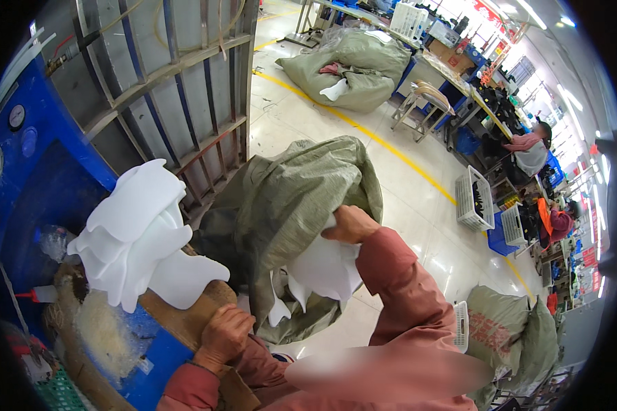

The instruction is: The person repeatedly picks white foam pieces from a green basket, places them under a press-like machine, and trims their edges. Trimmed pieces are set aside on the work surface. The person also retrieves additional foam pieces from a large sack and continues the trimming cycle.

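My right hand (352, 225) is closed at the mouth of a green woven sack (291, 198), on the upper edge of white cut-out sheets (325, 268) inside it. How many sheets it pinches cannot be made out. My left hand (225, 335) is curled closed beside the brown cardboard edge (193, 322) of a blue work surface; anything within its fingers is hidden. Just beyond that hand, a fanned stack of matching white curved pieces (137, 236) lies on the cardboard.
A blue machine with a gauge (16, 116) and a metal rack (178, 89) stand at left. Pale granules (106, 335) lie near the stack. Another full sack (353, 68) sits far off; white sacks (497, 325) stand at right. Two people work at benches, one in stripes (528, 147).
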